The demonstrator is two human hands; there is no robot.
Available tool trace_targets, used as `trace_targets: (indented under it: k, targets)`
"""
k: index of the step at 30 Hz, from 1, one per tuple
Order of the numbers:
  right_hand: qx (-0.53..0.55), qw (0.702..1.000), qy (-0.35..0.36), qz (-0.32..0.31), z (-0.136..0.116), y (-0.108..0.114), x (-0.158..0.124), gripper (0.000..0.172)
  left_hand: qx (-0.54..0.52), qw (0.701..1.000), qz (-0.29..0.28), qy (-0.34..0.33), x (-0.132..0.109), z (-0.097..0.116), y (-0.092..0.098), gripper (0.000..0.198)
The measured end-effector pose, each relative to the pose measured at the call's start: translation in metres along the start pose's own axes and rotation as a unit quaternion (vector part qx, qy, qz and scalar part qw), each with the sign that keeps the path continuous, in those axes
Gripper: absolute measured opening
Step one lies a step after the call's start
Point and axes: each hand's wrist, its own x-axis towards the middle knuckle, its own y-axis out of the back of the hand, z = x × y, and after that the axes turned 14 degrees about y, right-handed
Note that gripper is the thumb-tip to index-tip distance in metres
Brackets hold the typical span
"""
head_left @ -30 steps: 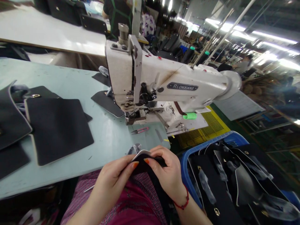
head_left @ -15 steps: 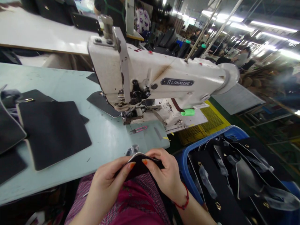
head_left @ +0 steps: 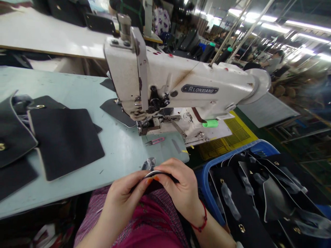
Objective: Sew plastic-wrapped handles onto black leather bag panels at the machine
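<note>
Over my lap, both hands pinch one small black leather piece with a pale edge. My left hand grips its left side, thumb on top. My right hand, with a red cord on the wrist, closes over its right side. The piece is held just off the front edge of the pale green table. A white sewing machine stands right behind it. Pink thread snips lie on the table near the needle.
Black leather panels with pale edges lie stacked on the table's left. A blue crate at my right holds several black pieces with gold fittings. Another black piece lies by the machine. Other workers sit at benches behind.
My hands have folded the black piece flatter and lifted it slightly toward the table edge. The view has swung a little; nothing on the table has moved.
</note>
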Motion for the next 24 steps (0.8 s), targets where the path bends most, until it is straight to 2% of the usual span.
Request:
trace_targets:
  k: [9,16,20,24]
  targets:
    - [0.045,0.998,-0.009,-0.031,0.0002,0.0005,0.0033,0.012,0.003,0.998,0.009,-0.055,0.0015,0.0053,0.0025,0.013]
    - [0.074,0.996,-0.008,-0.056,0.0066,-0.0014,0.0006,0.009,0.012,0.995,-0.072,-0.066,0.0052,0.0064,0.0061,0.018]
    - [0.054,0.996,-0.002,-0.075,0.0072,-0.0042,0.0016,0.007,-0.007,0.993,-0.06,-0.097,0.0033,0.0051,0.003,0.021]
    - [0.008,0.997,0.025,-0.069,0.0086,-0.0074,0.0034,0.009,-0.028,0.996,-0.063,-0.064,0.0015,0.0016,-0.0008,0.02]
